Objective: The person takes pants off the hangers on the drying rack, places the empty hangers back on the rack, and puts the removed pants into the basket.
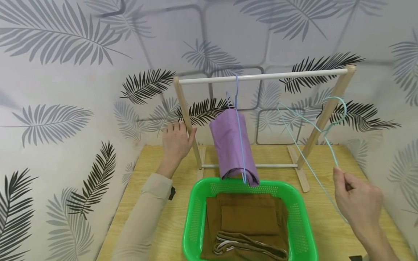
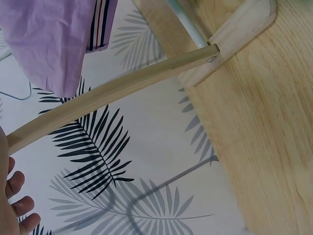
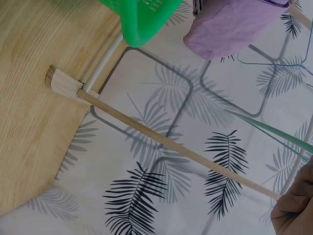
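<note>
My left hand (image 1: 176, 141) grips the left wooden post (image 1: 183, 101) of a small clothes rack, the thumb on the near side. In the left wrist view, curled fingertips (image 2: 15, 183) show beside that post. At the right, my right hand (image 1: 359, 199) pinches a pale teal wire hanger (image 1: 324, 131) by one side, its hook pointing up and nothing draped over it. From the rack's white rail (image 1: 277, 75) hangs a blue hanger (image 1: 236, 94) with a folded purple garment (image 1: 230, 141) over it. A striped edge on this garment shows in the left wrist view.
A green plastic basket (image 1: 307, 232) stands in front of the rack, with folded brown clothes (image 1: 248, 214) inside. Both are on a wood-grain table (image 1: 173, 217). Leaf-patterned walls (image 1: 81, 108) close in behind and at the sides.
</note>
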Demonstrator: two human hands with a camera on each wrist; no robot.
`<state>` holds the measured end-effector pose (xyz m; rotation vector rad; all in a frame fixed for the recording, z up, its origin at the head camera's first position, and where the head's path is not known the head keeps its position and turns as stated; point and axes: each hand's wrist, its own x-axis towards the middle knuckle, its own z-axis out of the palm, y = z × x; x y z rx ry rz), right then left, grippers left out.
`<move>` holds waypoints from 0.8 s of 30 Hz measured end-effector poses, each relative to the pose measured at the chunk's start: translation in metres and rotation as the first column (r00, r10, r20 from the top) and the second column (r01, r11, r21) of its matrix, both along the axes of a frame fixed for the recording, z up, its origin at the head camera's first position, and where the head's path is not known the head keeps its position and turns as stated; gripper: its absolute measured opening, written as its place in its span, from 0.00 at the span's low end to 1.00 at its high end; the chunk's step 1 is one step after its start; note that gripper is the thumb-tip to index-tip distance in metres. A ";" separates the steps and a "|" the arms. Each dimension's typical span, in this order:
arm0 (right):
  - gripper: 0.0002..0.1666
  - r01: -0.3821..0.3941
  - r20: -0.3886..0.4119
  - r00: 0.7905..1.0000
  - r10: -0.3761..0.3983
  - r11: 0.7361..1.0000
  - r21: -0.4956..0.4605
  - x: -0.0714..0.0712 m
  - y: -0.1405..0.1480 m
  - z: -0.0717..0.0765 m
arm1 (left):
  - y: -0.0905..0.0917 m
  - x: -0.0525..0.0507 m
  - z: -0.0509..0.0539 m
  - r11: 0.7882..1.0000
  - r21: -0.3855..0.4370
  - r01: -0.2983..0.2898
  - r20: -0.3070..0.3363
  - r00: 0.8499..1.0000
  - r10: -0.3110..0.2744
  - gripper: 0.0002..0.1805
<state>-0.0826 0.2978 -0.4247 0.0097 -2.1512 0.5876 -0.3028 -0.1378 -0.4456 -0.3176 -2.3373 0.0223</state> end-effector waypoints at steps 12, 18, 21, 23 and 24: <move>0.37 0.010 -0.006 1.000 -0.010 1.000 0.029 -0.003 -0.001 -0.002 | 0.002 -0.001 -0.003 0.997 -0.082 -0.012 -0.014 1.000 0.011 0.23; 0.37 0.031 -0.047 0.999 -0.027 0.996 0.081 -0.005 -0.005 0.004 | 0.003 -0.002 -0.005 0.995 -0.097 -0.024 -0.019 1.000 0.022 0.23; 0.38 0.041 -0.066 0.997 -0.035 0.994 0.098 -0.008 -0.006 0.006 | 0.003 -0.003 -0.005 0.995 -0.099 -0.029 -0.015 0.999 0.028 0.23; 0.39 0.048 -0.079 0.996 -0.039 0.993 0.110 -0.011 -0.006 0.006 | 0.003 -0.003 -0.006 0.994 -0.100 -0.033 -0.008 0.999 0.032 0.23; 0.39 0.056 -0.084 0.995 -0.046 0.992 0.111 -0.013 -0.006 0.006 | 0.003 -0.004 -0.006 0.995 -0.099 -0.033 -0.006 0.999 0.033 0.23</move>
